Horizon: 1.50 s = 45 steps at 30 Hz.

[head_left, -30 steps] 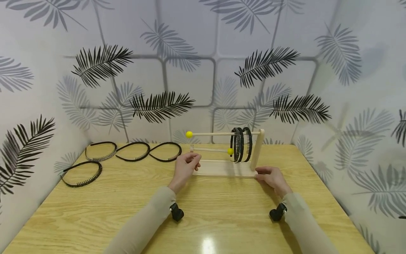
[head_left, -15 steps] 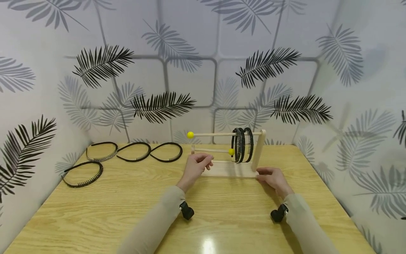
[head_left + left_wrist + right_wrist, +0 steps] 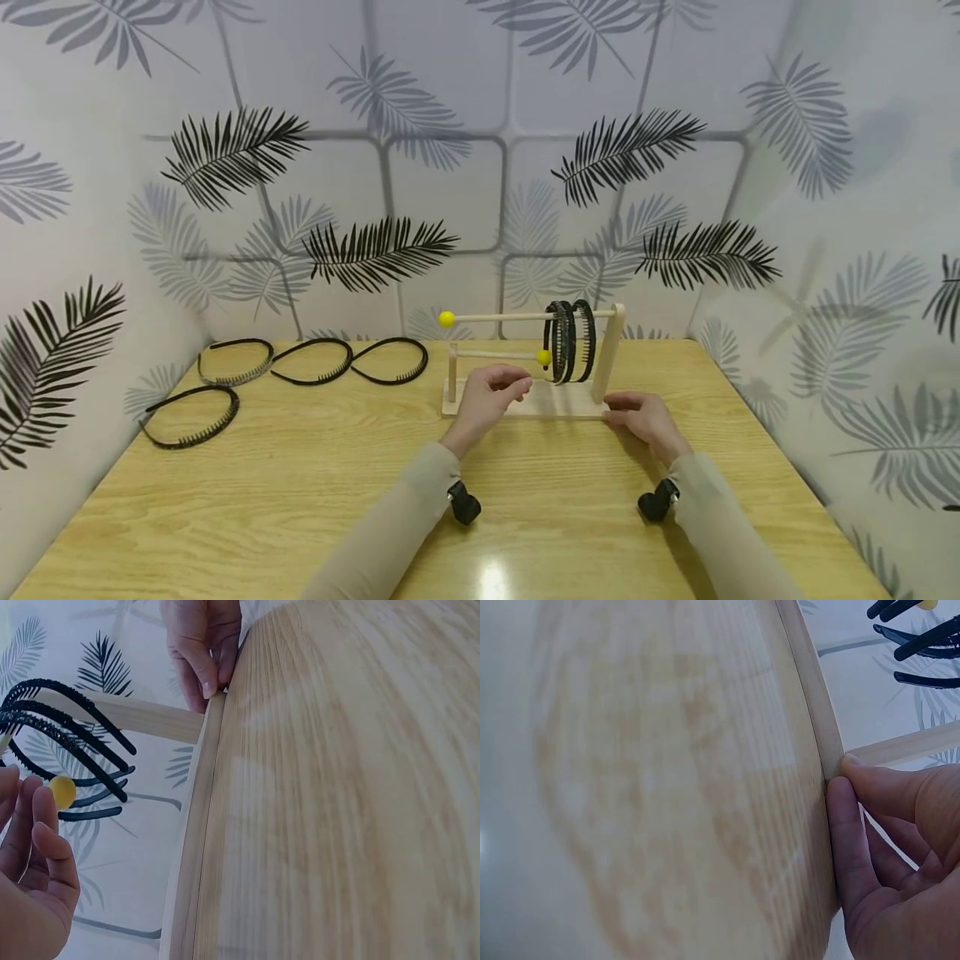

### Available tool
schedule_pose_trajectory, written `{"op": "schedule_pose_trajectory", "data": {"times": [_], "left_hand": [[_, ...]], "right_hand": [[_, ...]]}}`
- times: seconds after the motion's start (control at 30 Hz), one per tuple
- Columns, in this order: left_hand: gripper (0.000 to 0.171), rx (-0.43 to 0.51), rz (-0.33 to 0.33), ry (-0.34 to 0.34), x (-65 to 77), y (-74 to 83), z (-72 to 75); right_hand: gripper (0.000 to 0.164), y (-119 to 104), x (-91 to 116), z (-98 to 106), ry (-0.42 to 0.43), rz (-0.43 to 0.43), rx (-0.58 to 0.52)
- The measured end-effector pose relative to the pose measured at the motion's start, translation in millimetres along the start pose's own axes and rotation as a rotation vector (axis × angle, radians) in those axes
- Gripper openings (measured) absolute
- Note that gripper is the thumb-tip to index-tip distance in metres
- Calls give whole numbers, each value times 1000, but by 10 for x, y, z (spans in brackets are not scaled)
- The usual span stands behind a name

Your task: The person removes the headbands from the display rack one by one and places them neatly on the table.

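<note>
A pale wooden rack with two rods stands on the table; a yellow ball caps each rod. Several black toothed headbands hang together near the right post on the upper rod. In front of the base, my left hand has loosely bent fingers and holds nothing. The left wrist view shows its fingertips beside the lower rod's yellow ball, just short of the headbands. My right hand pinches the base's right end, thumb on top, as the right wrist view also shows with the base edge.
Several more headbands lie at the table's back left, among them a near one and one closest to the rack. A leaf-patterned wall covering rises behind the table and on both sides.
My left hand has moved right along the rack's front, from its left end toward the headbands, uncovering the short left post. The right hand keeps its hold on the base.
</note>
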<state>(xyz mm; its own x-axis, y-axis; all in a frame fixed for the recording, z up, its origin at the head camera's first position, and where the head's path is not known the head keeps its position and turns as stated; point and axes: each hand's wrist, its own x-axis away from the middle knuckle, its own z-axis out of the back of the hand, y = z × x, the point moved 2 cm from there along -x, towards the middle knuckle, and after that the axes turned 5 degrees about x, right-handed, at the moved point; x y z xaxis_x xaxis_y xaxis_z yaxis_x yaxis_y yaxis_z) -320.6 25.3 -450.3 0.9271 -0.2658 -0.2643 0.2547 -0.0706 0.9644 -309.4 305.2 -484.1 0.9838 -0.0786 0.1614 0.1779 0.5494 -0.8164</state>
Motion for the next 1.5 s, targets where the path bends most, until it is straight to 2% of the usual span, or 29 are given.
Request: {"op": "schedule_pose_trajectory", "data": {"times": [0.4,0.57,0.87,0.9,1.27,1.5], "left_hand": [[26,-27,-31,-40,-40,57,-155],[33,-26,-36,-29,-69,101,-243],[33,-19,-18,19,-99,209,-419],[34,-14,-15,22,-122,178,-424],[35,-5,10,50,-158,230,-459],[27,62,10,28,-158,236,-425]], "right_hand": [[43,-21,-19,15,2,-5,-17],[43,-20,-22,9,6,-1,-28],[44,-13,-31,-19,13,-23,-23],[44,-16,-33,-19,12,-22,-24],[44,-4,-49,-18,12,-17,-16],[44,19,-32,-16,16,-11,-1]]}}
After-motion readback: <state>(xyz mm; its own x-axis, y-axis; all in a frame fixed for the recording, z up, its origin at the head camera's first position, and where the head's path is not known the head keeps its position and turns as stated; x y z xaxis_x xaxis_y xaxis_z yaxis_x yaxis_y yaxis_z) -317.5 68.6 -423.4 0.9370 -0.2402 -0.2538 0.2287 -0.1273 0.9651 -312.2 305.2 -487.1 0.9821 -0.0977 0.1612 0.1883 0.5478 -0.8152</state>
